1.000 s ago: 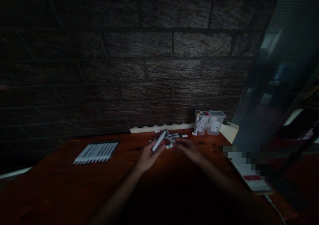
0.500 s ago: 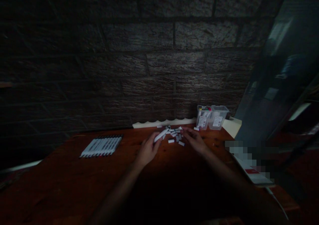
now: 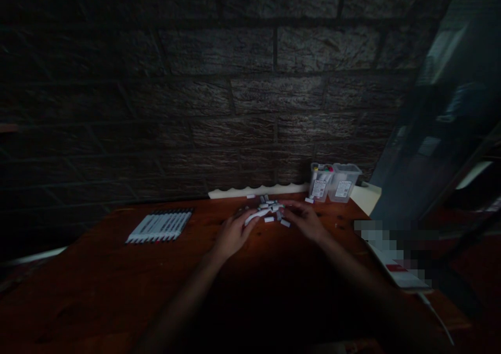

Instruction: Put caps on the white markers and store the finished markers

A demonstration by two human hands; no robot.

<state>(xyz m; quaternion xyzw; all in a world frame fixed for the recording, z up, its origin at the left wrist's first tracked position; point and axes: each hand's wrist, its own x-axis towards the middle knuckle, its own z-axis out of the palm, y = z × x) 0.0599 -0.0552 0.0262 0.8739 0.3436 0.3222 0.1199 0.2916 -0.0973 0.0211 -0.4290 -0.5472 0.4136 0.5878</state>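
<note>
A white marker (image 3: 255,217) is gripped in my left hand (image 3: 231,235), its front end angled up and right, over a loose pile of marker caps (image 3: 269,219). My right hand (image 3: 307,222) is closed at the fingertips on the pile's right side, around a small pale cap (image 3: 277,208) with a bit of green at its end. The marker's tip and this cap are close together; whether they touch I cannot tell in the dim light. Several white and grey caps lie on the wooden table beneath and between the hands.
A row of several markers (image 3: 160,226) lies side by side on the table (image 3: 117,286) at left. Two clear plastic bins (image 3: 343,183) stand at the back right, one with colourful markers inside. A blurred-out device (image 3: 407,275) with a cable is at the right edge. Behind rises a stone-block wall (image 3: 250,98).
The marker in my left hand has tilted lower and come nearer my right fingers. My right hand has dropped slightly, and the cap there now shows a green end.
</note>
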